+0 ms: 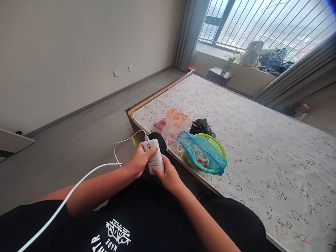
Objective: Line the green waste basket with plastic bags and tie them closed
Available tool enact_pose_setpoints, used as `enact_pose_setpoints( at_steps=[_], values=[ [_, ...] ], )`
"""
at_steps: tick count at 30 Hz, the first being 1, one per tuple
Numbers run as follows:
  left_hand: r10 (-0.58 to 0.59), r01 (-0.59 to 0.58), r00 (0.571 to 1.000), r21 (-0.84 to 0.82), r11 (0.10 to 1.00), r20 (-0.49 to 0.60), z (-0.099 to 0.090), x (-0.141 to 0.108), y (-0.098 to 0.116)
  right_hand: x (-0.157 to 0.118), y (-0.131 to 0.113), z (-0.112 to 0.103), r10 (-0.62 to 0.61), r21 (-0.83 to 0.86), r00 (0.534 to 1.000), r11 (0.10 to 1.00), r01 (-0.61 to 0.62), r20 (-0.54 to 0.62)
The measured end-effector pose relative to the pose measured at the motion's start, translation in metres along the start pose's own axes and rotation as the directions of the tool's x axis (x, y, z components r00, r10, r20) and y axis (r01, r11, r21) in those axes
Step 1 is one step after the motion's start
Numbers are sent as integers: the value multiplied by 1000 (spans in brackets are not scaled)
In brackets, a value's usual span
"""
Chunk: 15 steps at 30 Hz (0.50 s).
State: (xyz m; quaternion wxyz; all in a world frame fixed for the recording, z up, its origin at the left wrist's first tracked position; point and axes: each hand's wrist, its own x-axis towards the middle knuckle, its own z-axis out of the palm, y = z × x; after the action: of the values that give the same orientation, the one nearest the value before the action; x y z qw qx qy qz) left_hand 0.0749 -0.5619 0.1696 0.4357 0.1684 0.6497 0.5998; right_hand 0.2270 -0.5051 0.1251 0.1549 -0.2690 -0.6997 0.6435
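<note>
Both left hand [138,161] and right hand [170,174] pinch the white device [154,162], prolly steadying it, so next move needs cable [106,165] slack.

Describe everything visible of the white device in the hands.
The white, rounded-rectangular, plastic-looking device has a round brownish mark near its far end and small unreadable print on its face. A white cable's plug meets that end. The left hand and right hand grip it, slanted, before the black shirt, thumbs on its face.
</note>
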Motion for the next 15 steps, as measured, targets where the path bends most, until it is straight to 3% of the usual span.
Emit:
enact_pose_setpoints(
  at_steps=[3,6,7,10,11,12,14,15],
  values=[
    [50,-51,986,4,999,160,-11,-19,-8,8,8,-3,60,258,998,964,-64,22],
    [19,-121,917,230,966,399,-41,-46,-15,12,13,-13,111,463,992,877,-126,60],
    [-16,-171,866,325,930,500,-56,-52,-16,13,13,-17,127,500,991,855,-136,51],
    [-117,-451,632,487,748,766,-113,-54,-16,15,11,-30,162,553,986,819,-151,30],
    [-147,-512,599,518,686,787,-135,-48,-15,15,9,-36,162,548,986,821,-157,40],
    [-151,-524,644,577,626,750,-157,-40,-14,16,7,-42,157,532,986,831,-162,54],
    [-77,-431,837,740,516,542,-196,-19,-9,17,1,-54,139,467,986,869,-165,90],
    [-18,-355,908,794,492,418,-212,-9,-4,17,-2,-59,125,423,986,892,-161,111]
  ],
)
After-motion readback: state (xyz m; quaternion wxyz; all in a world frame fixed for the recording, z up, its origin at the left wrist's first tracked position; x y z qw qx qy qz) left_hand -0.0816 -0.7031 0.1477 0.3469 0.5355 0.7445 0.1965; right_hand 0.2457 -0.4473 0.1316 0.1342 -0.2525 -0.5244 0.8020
